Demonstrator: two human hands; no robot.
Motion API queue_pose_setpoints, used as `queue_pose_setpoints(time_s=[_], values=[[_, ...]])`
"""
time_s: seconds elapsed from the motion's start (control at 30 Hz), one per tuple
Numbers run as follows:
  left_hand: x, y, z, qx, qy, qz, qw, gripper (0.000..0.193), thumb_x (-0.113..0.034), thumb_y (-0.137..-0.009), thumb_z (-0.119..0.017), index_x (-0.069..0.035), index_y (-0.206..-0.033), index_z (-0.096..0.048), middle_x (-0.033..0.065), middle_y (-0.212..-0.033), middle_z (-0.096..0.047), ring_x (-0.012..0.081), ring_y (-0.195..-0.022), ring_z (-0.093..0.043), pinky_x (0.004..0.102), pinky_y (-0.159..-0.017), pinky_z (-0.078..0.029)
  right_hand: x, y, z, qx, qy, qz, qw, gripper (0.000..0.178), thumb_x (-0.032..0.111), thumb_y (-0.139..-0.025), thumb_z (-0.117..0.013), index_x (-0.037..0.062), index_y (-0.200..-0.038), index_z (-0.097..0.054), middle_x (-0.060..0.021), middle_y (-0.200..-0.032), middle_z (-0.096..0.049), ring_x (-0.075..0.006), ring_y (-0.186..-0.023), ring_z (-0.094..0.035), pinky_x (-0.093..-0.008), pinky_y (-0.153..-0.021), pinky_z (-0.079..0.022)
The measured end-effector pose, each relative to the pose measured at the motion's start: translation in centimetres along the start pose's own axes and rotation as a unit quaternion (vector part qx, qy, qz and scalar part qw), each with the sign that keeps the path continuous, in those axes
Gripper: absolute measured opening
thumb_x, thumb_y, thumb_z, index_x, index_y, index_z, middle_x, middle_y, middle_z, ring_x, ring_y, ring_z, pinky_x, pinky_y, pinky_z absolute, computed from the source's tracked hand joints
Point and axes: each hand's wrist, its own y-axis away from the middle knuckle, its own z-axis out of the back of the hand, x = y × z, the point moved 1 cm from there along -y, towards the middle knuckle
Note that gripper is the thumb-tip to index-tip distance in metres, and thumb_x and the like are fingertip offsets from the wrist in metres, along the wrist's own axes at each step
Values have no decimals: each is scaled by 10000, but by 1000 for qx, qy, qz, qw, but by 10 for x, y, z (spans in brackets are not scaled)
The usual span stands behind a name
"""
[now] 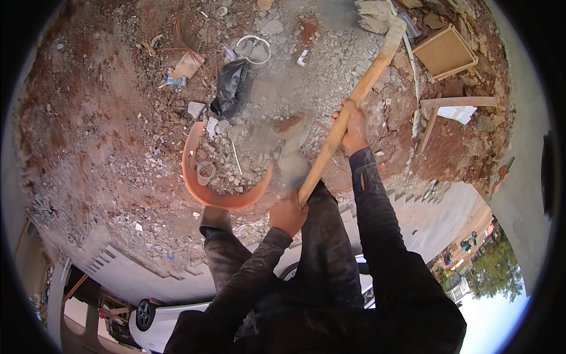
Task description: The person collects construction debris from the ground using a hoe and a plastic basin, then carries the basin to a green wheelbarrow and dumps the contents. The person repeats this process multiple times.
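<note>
Both my hands grip the long wooden handle (336,138) of a hoe, which runs slantwise from my knees up to the far right. My left hand (288,214) is closed round the near end of the handle, beside my thigh. Farther up, my right hand (352,125) wraps round it about midway. At the far end sits the hoe's head (376,16), pale and caked with dirt, its blade side smeared by motion over the rubble (330,76). An orange curved band (200,192), like a tub's rim, lies left of my left hand, with rubble and a small cup (206,171) inside its curve.
A black plastic bag (230,88) and a white ring-shaped rim (268,52) lie ahead. Far right are a wooden frame panel (445,53) and wooden pieces (460,102). Behind me stand a low grey wall (147,283) and a white car (159,327).
</note>
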Motion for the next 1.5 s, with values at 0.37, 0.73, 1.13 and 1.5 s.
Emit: queue_pose_setpoints(time_s=[0.37, 0.73, 1.13, 1.5], values=[[125, 17, -6, 208, 159, -29, 965, 377, -237, -656, -617, 22, -931, -607, 225, -817, -636, 367, -797, -625, 432, -725, -483, -204, -114, 111, -200, 481, 96, 848, 252, 235, -750, -650, -1, -706, -575, -89, -588, -579, -222, -484, -599, -352, -461, -498], [275, 261, 150, 91, -160, -10, 983, 247, -242, -710, -645, -60, -840, -539, 197, -685, -624, 398, -642, -625, 507, -596, -503, -363, 258, -53, -11, -2, -144, 990, 148, 207, -858, -564, 84, -853, -482, -50, -669, -485, -178, -559, -540, -347, -490, -485], [287, 173, 67, -122, -197, 36, 972, 252, -249, -726, -662, -109, -858, -499, 124, -616, -619, 331, -536, -620, 447, -488, -494, -255, 193, -118, 110, -86, -92, 986, 122, 95, -820, -566, 61, -777, -457, -42, -658, -480, -174, -514, -504, -343, -481, -437], [161, -121, 26, -47, 25, 26, 998, 297, -184, -718, -645, -15, -958, -598, 226, -824, -648, 386, -803, -640, 474, -734, -506, -162, -151, -164, 34, 322, 85, 942, 196, 112, -784, -597, -46, -859, -507, -113, -642, -526, -230, -489, -561, -387, -450, -519]])
